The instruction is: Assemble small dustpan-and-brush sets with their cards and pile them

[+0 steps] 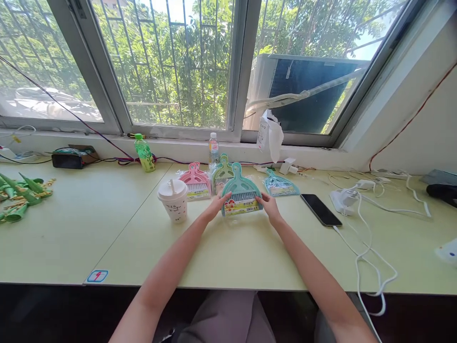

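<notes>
Between my two hands a teal mini dustpan and brush set [240, 183] is held up above the table, handle end away from me, with a yellow printed label across its lower part. My left hand [216, 207] grips its left edge, and my right hand [270, 208] grips the right edge. Just behind it are a green dustpan set [222, 171] and, to the left, a pink dustpan set [196, 181]. A blue dustpan set [281, 184] lies flat to the right, in clear wrapping.
A lidded paper cup [173, 205] stands left of my hands. A green bottle [144, 153] and a clear bottle [213, 148] stand near the window. On the right lie a phone [320, 209], a white power strip [343, 201] and cables. Green corn-like ornaments [21, 197] lie far left.
</notes>
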Motion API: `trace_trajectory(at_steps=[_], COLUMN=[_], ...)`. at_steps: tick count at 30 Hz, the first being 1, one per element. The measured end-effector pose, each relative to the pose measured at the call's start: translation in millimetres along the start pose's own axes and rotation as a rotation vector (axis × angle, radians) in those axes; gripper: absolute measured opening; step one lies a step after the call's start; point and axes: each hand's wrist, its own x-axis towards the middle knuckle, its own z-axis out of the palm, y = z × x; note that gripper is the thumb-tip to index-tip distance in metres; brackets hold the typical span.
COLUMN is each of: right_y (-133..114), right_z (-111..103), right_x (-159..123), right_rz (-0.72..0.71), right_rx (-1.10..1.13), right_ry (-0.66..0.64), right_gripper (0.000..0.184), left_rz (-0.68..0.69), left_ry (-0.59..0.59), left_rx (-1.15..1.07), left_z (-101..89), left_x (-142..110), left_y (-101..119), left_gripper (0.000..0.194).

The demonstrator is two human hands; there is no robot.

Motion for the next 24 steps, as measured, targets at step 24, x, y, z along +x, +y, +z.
trace_trajectory(at_steps=[24], right_y=[-3.0], right_z=[21.0], right_x=[-11.8], right_rz=[0.124], right_rx=[0.329], right_ry=[0.047], right_gripper=[0.033], left_rz=[-0.122], left_ry=[-0.279], left_rx=[-0.303], left_z=[-6.3], left_x=[-0.8], left_y=[-4.6], left_gripper=[0.049])
